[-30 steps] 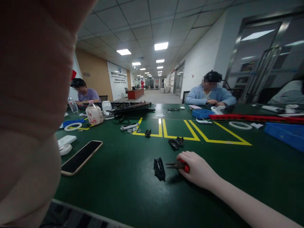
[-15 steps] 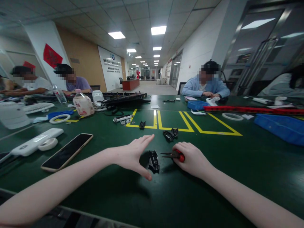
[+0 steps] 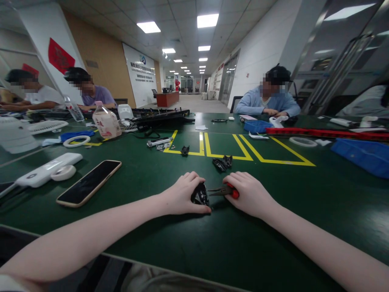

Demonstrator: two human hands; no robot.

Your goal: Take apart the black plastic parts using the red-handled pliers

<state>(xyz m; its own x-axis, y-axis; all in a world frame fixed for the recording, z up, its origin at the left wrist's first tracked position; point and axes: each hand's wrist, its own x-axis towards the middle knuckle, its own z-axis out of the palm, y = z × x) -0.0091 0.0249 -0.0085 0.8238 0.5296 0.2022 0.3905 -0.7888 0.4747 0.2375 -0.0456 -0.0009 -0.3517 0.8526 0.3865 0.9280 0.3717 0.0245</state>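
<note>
My left hand is closed around a small black plastic part, thumb on its near end and fingers on its far end. The part's exact kind is not plain. In my right hand is a pair of needle-nose pliers with red handles. Their dark jaws point left at the part, close to its right side; whether they touch it I cannot tell. Beyond my hands lie more black plastic pieces and a smaller black piece by the yellow tape.
A phone and a white power strip with a tape roll lie at left. A bottle stands behind them. Blue trays and a long red strip sit at right. A person sits opposite.
My left hand has moved right and closed from a spread pose onto the black plastic part, which now stands more tilted. The pliers stay in my right hand. The camera view has shifted slightly.
</note>
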